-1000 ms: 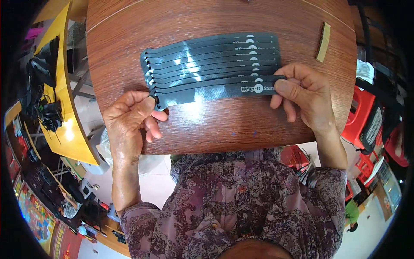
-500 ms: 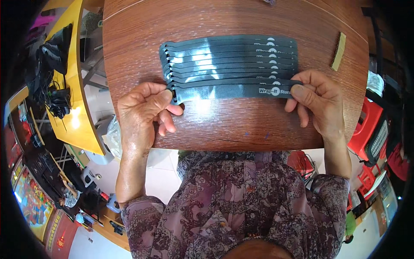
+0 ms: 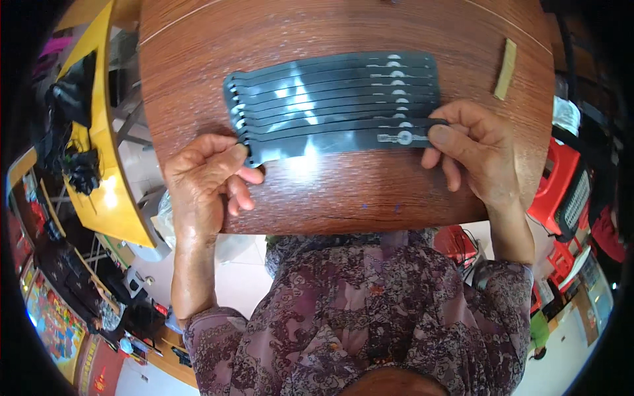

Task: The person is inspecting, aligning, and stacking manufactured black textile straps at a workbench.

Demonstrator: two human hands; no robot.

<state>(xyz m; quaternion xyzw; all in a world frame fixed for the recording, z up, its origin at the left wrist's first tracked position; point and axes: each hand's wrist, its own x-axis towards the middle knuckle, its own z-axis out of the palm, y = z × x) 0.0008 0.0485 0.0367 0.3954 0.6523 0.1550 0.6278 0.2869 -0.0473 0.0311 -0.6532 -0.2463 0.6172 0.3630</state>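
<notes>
A row of flat, shiny dark grey-green straps lies overlapped like shingles on the wooden table, with pale printed marks near the right ends and small slots along the left ends. The nearest strap is stretched between my hands. My left hand pinches its left end between thumb and forefinger, the other fingers curled loosely below. Its right end is gripped by my right hand, thumb on top, which covers part of the print.
A small tan strip lies at the right of the brown wooden table. On the left stands a yellow table with black bags and cables. Red plastic stools stand on the right.
The whole view has shifted and turned a little, so table, straps and hands sit farther left. Both hands keep their pinch on the nearest strap.
</notes>
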